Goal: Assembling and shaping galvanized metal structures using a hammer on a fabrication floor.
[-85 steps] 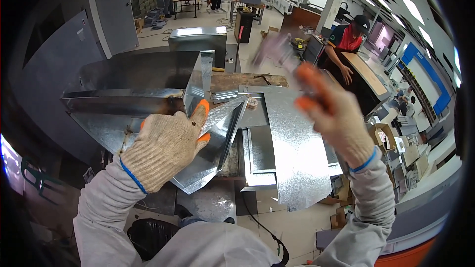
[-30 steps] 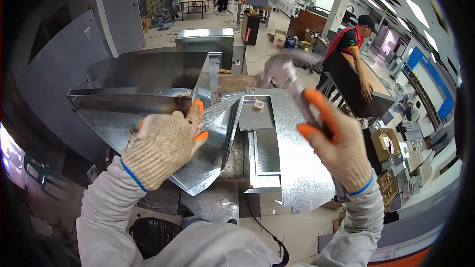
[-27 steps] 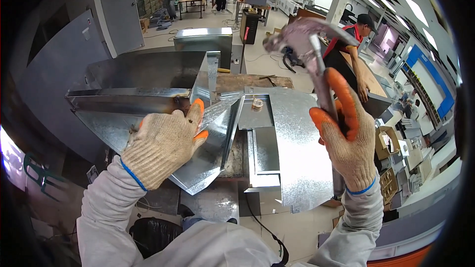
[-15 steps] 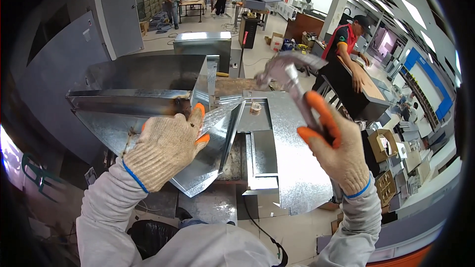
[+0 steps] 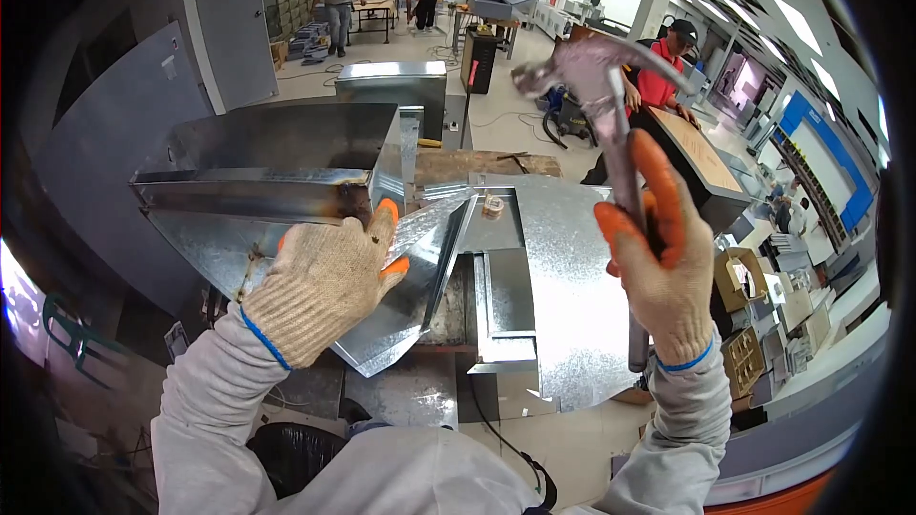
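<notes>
My right hand (image 5: 666, 277), in a knit glove with orange-coated fingers, is closed round the handle of a claw hammer (image 5: 611, 95). The hammer is raised, its head up and well above the bench. My left hand (image 5: 320, 286), gloved alike, grips the bent galvanized sheet-metal piece (image 5: 382, 348), index finger and thumb showing at its upper side and the other fingers mostly hidden. Just beyond that hand is a large open sheet-metal box (image 5: 277, 138) with a brown scorched patch at its front corner.
A flat galvanized sheet (image 5: 582, 305) and a shallow metal frame (image 5: 506, 310) lie on the wooden workbench (image 5: 448, 167) to the right. A small tape roll (image 5: 492, 207) rests there. Farther right, a person in red (image 5: 658, 62) leans over a dark cabinet (image 5: 701, 157). Others work at the back.
The hammer has risen and swung slightly right with my right hand. My left hand and the metal are nearly still. The person in red has moved partly behind the hammer.
</notes>
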`<state>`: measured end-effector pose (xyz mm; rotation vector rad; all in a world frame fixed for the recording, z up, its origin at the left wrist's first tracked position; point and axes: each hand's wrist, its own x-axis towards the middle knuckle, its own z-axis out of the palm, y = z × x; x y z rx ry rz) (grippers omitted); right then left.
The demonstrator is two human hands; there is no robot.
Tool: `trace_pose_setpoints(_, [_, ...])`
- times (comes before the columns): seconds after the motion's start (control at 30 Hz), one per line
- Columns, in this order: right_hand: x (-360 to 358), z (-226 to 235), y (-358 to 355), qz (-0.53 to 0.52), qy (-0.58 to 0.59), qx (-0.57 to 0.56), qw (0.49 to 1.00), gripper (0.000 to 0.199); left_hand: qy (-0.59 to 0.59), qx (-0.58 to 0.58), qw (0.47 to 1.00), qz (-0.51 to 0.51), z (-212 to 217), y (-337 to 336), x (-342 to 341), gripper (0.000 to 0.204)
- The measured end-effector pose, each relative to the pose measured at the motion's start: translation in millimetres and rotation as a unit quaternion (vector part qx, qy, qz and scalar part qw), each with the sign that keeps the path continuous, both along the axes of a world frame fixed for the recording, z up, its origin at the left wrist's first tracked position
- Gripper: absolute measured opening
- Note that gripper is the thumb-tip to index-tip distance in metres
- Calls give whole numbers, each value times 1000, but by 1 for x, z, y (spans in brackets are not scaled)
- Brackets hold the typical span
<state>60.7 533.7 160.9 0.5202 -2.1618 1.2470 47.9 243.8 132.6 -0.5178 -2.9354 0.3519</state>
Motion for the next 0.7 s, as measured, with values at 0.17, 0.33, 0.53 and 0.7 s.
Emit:
trace_pose_setpoints(0.17, [-3, -26, 2, 16, -68, 250, 966, 59, 28, 3, 999, -22, 3, -10, 2, 60])
trace_pose_setpoints(0.33, [-2, -22, 20, 11, -152, 37, 988, 62, 49, 4, 998, -40, -2, -13, -5, 60])
trace_pose_setpoints(0.53, [6, -38, 40, 23, -184, -55, 981, 61, 56, 60, 996, -41, -13, -9, -7, 61])
trace_pose_setpoints(0.7, [1, -62, 42, 18, -69, 20, 997, 59, 63, 89, 993, 33, -20, -23, 0, 61])
